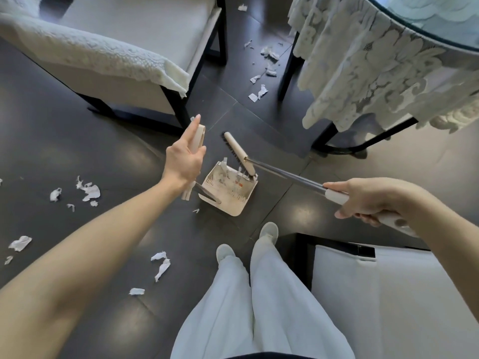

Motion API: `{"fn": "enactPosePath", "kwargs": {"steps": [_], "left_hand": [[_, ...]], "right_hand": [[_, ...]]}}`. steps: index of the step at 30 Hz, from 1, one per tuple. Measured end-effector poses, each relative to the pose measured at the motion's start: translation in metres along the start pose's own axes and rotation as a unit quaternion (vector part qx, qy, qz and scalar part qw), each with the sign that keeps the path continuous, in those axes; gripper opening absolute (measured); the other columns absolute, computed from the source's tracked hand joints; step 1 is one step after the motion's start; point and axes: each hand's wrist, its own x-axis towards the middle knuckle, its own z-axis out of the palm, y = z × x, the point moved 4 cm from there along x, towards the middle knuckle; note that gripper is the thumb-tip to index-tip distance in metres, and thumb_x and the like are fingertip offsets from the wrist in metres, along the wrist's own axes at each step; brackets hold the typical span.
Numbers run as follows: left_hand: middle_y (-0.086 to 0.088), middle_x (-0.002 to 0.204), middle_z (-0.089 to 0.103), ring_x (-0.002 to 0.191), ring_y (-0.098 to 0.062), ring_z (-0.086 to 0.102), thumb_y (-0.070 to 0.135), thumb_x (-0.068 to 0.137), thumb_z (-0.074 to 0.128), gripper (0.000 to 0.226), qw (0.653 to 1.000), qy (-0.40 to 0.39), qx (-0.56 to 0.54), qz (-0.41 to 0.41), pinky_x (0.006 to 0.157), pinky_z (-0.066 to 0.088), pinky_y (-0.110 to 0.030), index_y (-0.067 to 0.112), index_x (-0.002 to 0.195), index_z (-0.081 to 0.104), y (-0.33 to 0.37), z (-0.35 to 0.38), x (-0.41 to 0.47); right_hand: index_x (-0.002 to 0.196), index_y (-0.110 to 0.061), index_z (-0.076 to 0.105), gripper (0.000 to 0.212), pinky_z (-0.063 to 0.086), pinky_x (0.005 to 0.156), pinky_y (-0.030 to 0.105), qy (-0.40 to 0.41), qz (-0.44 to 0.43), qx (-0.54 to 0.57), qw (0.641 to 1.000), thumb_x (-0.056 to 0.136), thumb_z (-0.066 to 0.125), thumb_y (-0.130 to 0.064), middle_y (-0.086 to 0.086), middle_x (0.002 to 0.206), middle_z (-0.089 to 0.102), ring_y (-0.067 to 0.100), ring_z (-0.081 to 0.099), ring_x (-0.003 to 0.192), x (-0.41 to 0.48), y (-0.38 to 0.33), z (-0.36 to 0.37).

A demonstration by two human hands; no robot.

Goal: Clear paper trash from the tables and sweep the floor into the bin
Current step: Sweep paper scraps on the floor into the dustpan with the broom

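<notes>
My left hand [185,156] grips the cream handle of the dustpan [228,195], which stands on the dark floor in front of my feet with several paper scraps inside. My right hand [373,200] holds the white grip of the broom [239,154], its silver pole slanting down to the left. The broom head rests at the far rim of the dustpan, bristles facing left. Torn paper scraps [88,191] lie on the floor at the left, more paper [160,265] lies by my left arm, and another scatter of paper [261,92] sits between the chair and the table.
A cushioned chair [134,73] with dark legs stands at the upper left. A round table [388,73] with a lace cloth and glass top fills the upper right. Another chair's white seat [388,294] is at the lower right, close to my legs.
</notes>
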Motion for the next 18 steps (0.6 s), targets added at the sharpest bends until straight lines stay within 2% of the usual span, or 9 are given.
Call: {"fn": "enactPosePath", "kwargs": {"steps": [2, 6, 9, 11, 16, 18], "left_hand": [[0.017, 0.132, 0.052, 0.095, -0.036, 0.065, 0.016, 0.088, 0.056, 0.067, 1.0, 0.003, 0.001, -0.001, 0.082, 0.057, -0.046, 0.054, 0.138, 0.035, -0.003, -0.004, 0.001], [0.011, 0.14, 0.05, 0.102, -0.038, 0.063, 0.014, 0.088, 0.057, 0.066, 1.0, -0.009, 0.007, 0.001, 0.088, 0.054, -0.048, 0.05, 0.14, 0.035, -0.007, -0.002, 0.008], [0.009, 0.135, 0.054, 0.093, -0.034, 0.065, 0.017, 0.087, 0.057, 0.066, 1.0, -0.004, 0.015, 0.003, 0.086, 0.055, -0.047, 0.052, 0.139, 0.036, -0.008, -0.004, 0.017], [0.011, 0.129, 0.057, 0.085, -0.032, 0.065, 0.018, 0.085, 0.056, 0.066, 1.0, -0.002, 0.017, -0.001, 0.083, 0.056, -0.046, 0.055, 0.136, 0.036, -0.009, -0.006, 0.022], [0.013, 0.129, 0.056, 0.089, -0.037, 0.065, 0.019, 0.085, 0.057, 0.066, 1.0, -0.002, 0.012, 0.0, 0.082, 0.056, -0.046, 0.058, 0.135, 0.036, -0.012, -0.007, 0.026], [0.012, 0.128, 0.057, 0.089, -0.036, 0.066, 0.019, 0.085, 0.057, 0.066, 1.0, 0.003, 0.01, 0.006, 0.083, 0.056, -0.045, 0.054, 0.137, 0.037, -0.012, -0.008, 0.026]], "right_hand": [[0.149, -0.04, 0.025, 0.077, 0.039, 0.038, 0.021, 0.011, 0.008, 0.02, 1.0, 0.09, 0.062, -0.006, 0.009, 0.059, 0.051, 0.013, 0.041, 0.036, 0.002, 0.001, -0.008], [0.15, -0.037, 0.025, 0.076, 0.04, 0.04, 0.022, 0.025, 0.012, 0.019, 0.999, 0.09, 0.062, -0.008, 0.008, 0.057, 0.051, 0.014, 0.043, 0.038, 0.013, -0.009, -0.016], [0.152, -0.03, 0.021, 0.075, 0.038, 0.043, 0.021, 0.056, 0.011, -0.127, 0.99, 0.09, 0.059, -0.013, -0.002, 0.061, 0.047, 0.011, 0.045, 0.046, 0.021, -0.032, -0.008], [0.153, -0.025, 0.02, 0.075, 0.037, 0.042, 0.02, 0.066, 0.001, -0.181, 0.981, 0.088, 0.054, -0.008, -0.004, 0.066, 0.045, 0.009, 0.045, 0.051, 0.029, -0.047, 0.009], [0.153, -0.027, 0.019, 0.071, 0.045, 0.051, 0.023, -0.041, -0.011, -0.123, 0.991, 0.091, 0.052, -0.014, 0.003, 0.065, 0.06, 0.014, 0.052, 0.048, 0.037, -0.062, 0.05], [0.151, -0.033, 0.022, 0.072, 0.044, 0.046, 0.022, -0.056, 0.0, -0.045, 0.997, 0.091, 0.054, -0.012, 0.005, 0.06, 0.057, 0.014, 0.048, 0.041, 0.032, -0.054, 0.047]]}}
